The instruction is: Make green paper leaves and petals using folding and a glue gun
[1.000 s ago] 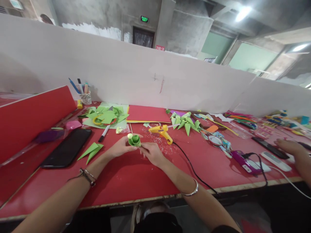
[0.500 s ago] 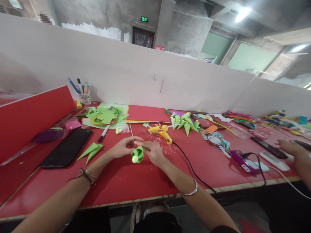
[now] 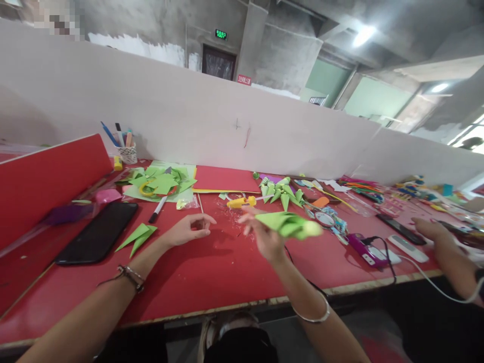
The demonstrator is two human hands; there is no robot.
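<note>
My right hand (image 3: 267,237) grips a green paper cone (image 3: 285,224) with a pale round ball at its wide end. The cone is raised above the table and slightly blurred, its ball end pointing right. My left hand (image 3: 191,229) hovers over the red tabletop, fingers apart and holding nothing. Behind my right hand lies a yellow glue gun (image 3: 241,202), its handle partly hidden. Several similar green cones (image 3: 282,194) are piled past it. To the left of my left hand rest folded green paper cones (image 3: 138,237).
A black phone (image 3: 97,234) and a marker (image 3: 158,209) lie at left. Green paper pieces (image 3: 164,180) are heaped behind, beside red sheets (image 3: 227,179). A purple power strip (image 3: 365,249) with cables sits at right, near another person's hand (image 3: 431,232).
My right hand has carried the cone up and to the right, away from my left hand. My left hand has let go and its fingers are now apart.
</note>
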